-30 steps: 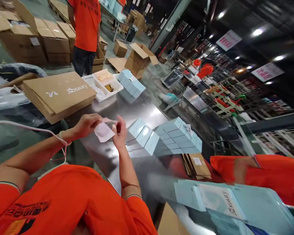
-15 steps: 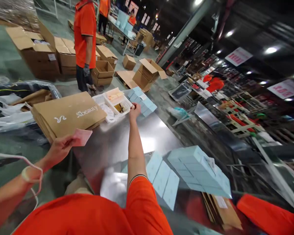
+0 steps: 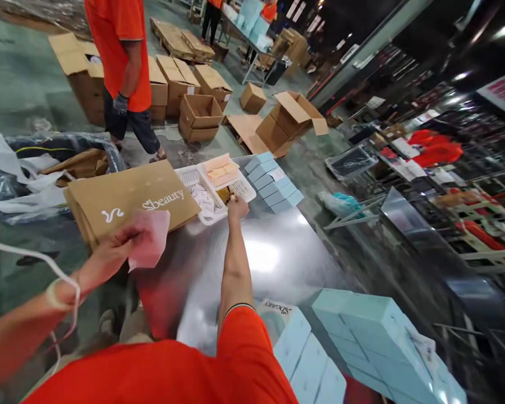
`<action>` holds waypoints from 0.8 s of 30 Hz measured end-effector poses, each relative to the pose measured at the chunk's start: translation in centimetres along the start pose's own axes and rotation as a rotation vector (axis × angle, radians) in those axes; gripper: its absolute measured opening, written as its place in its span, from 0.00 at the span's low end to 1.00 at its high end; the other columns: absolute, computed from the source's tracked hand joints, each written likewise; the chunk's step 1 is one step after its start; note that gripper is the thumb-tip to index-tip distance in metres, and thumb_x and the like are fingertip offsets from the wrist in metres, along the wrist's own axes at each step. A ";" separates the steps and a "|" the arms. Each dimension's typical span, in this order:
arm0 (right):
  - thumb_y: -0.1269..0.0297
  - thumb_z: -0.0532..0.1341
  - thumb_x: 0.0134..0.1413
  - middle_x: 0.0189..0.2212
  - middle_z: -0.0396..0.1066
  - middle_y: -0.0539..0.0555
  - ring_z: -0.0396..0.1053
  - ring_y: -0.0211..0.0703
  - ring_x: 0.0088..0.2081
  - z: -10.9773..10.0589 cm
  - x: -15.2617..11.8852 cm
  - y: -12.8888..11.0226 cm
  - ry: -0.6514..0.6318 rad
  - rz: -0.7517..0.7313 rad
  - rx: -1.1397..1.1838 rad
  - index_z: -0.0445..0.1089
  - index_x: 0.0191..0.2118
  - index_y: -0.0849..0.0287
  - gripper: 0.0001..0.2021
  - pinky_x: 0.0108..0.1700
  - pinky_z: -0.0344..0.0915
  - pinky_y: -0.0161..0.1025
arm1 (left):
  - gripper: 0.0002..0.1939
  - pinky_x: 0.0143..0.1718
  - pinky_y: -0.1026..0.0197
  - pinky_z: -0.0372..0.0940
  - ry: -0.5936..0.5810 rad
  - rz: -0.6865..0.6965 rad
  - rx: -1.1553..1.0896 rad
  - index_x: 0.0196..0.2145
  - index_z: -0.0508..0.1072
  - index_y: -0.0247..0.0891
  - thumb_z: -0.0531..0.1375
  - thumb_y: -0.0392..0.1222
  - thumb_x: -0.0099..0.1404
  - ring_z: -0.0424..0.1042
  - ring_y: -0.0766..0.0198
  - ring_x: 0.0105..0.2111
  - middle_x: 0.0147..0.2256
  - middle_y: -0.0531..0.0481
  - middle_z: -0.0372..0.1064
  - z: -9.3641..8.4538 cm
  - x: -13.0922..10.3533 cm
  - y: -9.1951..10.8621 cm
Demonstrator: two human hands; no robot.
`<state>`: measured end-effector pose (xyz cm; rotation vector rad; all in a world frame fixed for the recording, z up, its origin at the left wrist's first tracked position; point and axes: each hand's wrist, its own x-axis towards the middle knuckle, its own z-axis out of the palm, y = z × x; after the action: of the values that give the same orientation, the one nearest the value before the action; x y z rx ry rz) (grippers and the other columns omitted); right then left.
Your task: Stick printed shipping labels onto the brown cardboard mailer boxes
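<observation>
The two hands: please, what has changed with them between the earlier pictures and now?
The right hand has let go of the pink sheet and moved forward to the white basket; whether it grips anything is unclear. The left hand still holds the sheet. The cardboard stack and the pale blue boxes beside the basket stayed in place.

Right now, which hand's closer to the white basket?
Right: the right hand is at the edge of the white basket; the left hand is farther left, holding a pink sheet.
</observation>
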<state>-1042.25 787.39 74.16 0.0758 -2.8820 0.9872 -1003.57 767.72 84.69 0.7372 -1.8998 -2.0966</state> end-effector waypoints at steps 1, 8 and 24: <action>0.61 0.58 0.69 0.47 0.83 0.62 0.77 0.55 0.53 -0.4 -1.6 -0.4 0.046 -0.019 0.093 0.83 0.55 0.60 0.19 0.60 0.71 0.51 | 0.12 0.43 0.51 0.79 -0.001 -0.015 -0.063 0.36 0.87 0.48 0.78 0.53 0.56 0.82 0.51 0.39 0.38 0.51 0.86 0.3 0.5 0.2; 0.30 0.71 0.59 0.48 0.82 0.62 0.81 0.53 0.48 -5.5 -21.0 -1.4 -0.504 -0.418 0.962 0.73 0.66 0.57 0.42 0.48 0.78 0.47 | 0.27 0.51 0.48 0.79 -0.175 -0.017 -0.398 0.43 0.79 0.42 0.82 0.56 0.54 0.80 0.55 0.42 0.43 0.47 0.84 2.6 2.7 1.2; 0.34 0.75 0.47 0.22 0.74 0.51 0.73 0.45 0.30 -15.7 -43.2 1.7 -0.252 0.100 0.874 0.80 0.33 0.57 0.28 0.37 0.71 0.41 | 0.11 0.41 0.57 0.75 -0.948 0.155 -0.564 0.46 0.79 0.33 0.71 0.37 0.67 0.74 0.61 0.32 0.33 0.48 0.77 6.2 -3.2 3.1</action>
<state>-998.26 799.06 80.91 0.1207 -2.4092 2.3100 -1004.46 774.22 88.69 -0.6110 -1.4060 -2.9215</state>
